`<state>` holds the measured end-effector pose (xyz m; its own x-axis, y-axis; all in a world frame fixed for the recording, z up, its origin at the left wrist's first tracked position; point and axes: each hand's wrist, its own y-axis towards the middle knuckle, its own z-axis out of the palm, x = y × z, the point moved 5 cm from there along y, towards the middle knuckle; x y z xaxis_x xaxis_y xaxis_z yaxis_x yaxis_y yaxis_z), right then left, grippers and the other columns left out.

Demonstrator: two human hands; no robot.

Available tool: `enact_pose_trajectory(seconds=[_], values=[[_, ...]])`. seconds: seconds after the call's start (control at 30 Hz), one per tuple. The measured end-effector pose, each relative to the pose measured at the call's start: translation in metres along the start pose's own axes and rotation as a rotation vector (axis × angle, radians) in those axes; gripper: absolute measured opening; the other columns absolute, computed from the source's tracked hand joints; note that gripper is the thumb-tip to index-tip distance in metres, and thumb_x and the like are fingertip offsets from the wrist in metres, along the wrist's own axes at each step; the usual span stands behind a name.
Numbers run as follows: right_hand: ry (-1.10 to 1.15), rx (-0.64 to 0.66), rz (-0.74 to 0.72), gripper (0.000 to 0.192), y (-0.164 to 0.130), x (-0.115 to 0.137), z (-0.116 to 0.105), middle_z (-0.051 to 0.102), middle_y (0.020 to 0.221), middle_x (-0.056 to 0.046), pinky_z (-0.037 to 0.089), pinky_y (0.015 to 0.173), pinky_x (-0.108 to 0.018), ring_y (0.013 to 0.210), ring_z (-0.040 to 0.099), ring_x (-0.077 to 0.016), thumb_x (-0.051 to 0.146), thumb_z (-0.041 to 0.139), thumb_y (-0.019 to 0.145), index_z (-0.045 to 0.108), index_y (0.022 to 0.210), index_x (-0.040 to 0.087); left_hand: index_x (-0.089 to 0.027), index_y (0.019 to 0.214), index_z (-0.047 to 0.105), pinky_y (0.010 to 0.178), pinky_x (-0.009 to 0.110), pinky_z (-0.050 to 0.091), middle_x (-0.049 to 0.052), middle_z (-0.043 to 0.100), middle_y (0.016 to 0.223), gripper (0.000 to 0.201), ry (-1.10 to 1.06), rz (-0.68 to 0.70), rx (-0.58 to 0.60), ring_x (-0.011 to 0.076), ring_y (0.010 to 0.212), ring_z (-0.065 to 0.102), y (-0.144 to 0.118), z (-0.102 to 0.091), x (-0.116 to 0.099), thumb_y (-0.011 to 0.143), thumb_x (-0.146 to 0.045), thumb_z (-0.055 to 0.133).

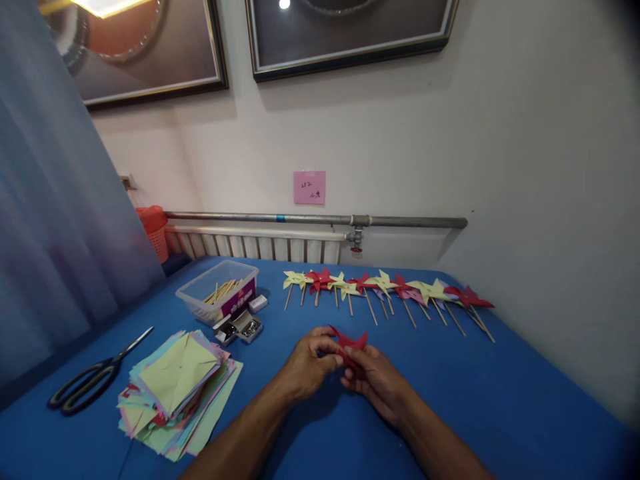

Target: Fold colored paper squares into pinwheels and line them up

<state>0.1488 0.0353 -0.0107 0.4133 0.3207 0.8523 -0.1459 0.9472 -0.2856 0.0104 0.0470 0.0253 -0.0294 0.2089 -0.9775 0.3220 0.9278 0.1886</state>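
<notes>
A red paper pinwheel is held between my two hands, just above the blue tabletop. My left hand pinches its left side with thumb and fingers. On the right, my right hand grips the lower edge, thumb on top. No stick shows on this pinwheel; its underside is hidden by my fingers. Beyond my hands lies a row of finished-looking pinwheels on sticks, in red, pale yellow, pink and lilac.
A stack of coloured paper squares lies left of my arms, with scissors beside it. Behind stand a clear plastic box of wooden sticks and small open boxes of metal pins. A radiator pipe runs along the wall.
</notes>
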Motion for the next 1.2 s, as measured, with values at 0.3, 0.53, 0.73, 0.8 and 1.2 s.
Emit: enact_pose_trajectory(seconds=[0.3, 0.53, 0.73, 0.8, 1.2], values=[[-0.138, -0.022, -0.114, 0.029, 0.003, -0.005, 0.004, 0.066, 0.061, 0.002, 0.051, 0.052, -0.022, 0.051, 0.059, -0.01, 0.038, 0.084, 0.069, 0.068, 0.083, 0.017, -0.017, 0.065, 0.065, 0.105, 0.035, 0.039, 0.013, 0.063, 0.124, 0.009, 0.028, -0.037, -0.171, 0.0269, 0.128, 0.052, 0.002, 0.0, 0.01, 0.069, -0.011, 0.07], [-0.182, 0.06, -0.145, 0.037, 0.001, -0.005, 0.01, 0.064, 0.058, 0.002, 0.046, 0.053, -0.023, 0.051, 0.057, -0.0109, 0.047, 0.083, 0.069, 0.068, 0.082, 0.015, -0.018, 0.063, 0.06, 0.099, 0.032, 0.042, 0.01, 0.068, 0.102, 0.014, 0.088, -0.024, -0.187, 0.024, 0.121, 0.057, 0.0, -0.001, 0.004, 0.074, -0.01, 0.062], [-0.166, 0.099, -0.162, 0.039, 0.004, -0.006, 0.01, 0.063, 0.058, 0.003, 0.043, 0.053, -0.024, 0.051, 0.055, -0.011, 0.05, 0.082, 0.068, 0.067, 0.081, 0.017, -0.017, 0.065, 0.06, 0.093, 0.029, 0.045, 0.009, 0.068, 0.107, 0.012, 0.211, -0.002, -0.189, 0.0211, 0.11, 0.061, -0.003, -0.001, 0.001, 0.074, -0.011, 0.06], [-0.157, 0.11, -0.152, 0.039, 0.003, -0.006, 0.01, 0.063, 0.059, 0.002, 0.043, 0.054, -0.025, 0.052, 0.055, -0.0112, 0.05, 0.082, 0.069, 0.067, 0.081, 0.016, -0.017, 0.064, 0.059, 0.083, 0.027, 0.048, 0.007, 0.068, 0.099, 0.011, 0.213, -0.04, -0.197, 0.0176, 0.093, 0.064, -0.002, -0.001, 0.004, 0.074, -0.012, 0.06], [-0.151, 0.088, -0.144, 0.044, 0.003, -0.009, 0.011, 0.064, 0.06, 0.001, 0.048, 0.056, -0.027, 0.052, 0.058, -0.0123, 0.052, 0.085, 0.066, 0.065, 0.08, 0.016, -0.017, 0.058, 0.053, 0.053, 0.021, 0.036, -0.001, 0.059, 0.059, 0.017, 0.182, -0.238, -0.215, 0.01, 0.054, 0.051, -0.001, -0.004, 0.014, 0.069, -0.017, 0.067]])
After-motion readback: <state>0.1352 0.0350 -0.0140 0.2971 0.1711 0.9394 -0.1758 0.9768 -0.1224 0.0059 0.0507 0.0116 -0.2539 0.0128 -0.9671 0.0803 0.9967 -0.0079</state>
